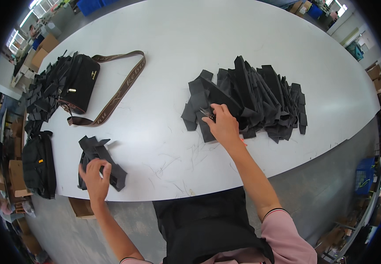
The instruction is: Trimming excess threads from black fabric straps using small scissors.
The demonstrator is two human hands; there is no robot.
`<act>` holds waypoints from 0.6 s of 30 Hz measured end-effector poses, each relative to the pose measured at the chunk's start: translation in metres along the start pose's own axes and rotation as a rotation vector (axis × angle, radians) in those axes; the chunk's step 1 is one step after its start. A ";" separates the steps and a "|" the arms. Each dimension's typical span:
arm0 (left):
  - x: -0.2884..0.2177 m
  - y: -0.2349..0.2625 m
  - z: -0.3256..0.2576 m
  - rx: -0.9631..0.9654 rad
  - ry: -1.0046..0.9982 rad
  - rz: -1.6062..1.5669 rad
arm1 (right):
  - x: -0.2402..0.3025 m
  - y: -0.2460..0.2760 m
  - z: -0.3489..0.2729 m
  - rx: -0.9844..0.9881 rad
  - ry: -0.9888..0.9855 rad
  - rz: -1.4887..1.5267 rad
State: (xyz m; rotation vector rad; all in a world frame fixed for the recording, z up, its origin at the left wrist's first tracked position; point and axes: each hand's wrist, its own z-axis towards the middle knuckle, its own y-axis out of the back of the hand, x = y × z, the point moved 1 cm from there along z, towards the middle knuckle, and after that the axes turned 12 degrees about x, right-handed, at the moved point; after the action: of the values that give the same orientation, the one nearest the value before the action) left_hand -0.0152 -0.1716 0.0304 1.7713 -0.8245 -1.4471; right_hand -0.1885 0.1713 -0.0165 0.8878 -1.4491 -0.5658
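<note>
My right hand [222, 124] rests on the near left edge of a large pile of black fabric pieces [252, 99] in the middle of the white table [168, 53]; its fingers pinch one piece there. My left hand [95, 176] presses down on a small stack of black fabric pieces [99, 154] near the table's front left edge, fingers spread over it.
A black shoulder bag [83, 83] with a brown strap [120, 90] lies at the left, on another heap of black pieces [41, 94]. A second black bag [39, 163] sits at the table's left end. Cardboard boxes and blue crates stand on the floor around.
</note>
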 end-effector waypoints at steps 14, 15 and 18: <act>-0.154 -0.175 0.027 0.092 0.112 -1.499 | 0.015 -0.034 -0.101 0.238 0.110 0.736; -0.153 -0.177 0.026 0.082 0.174 -1.482 | 0.012 -0.040 -0.108 0.341 0.067 0.959; -0.145 -0.168 0.021 0.101 0.169 -1.361 | -0.003 -0.039 -0.112 0.381 0.006 1.032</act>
State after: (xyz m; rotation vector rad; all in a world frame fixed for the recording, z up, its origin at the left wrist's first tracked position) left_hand -0.0531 0.0386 -0.0333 2.6244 0.6145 -1.9384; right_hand -0.0714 0.1700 -0.0384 0.3125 -1.7975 0.4939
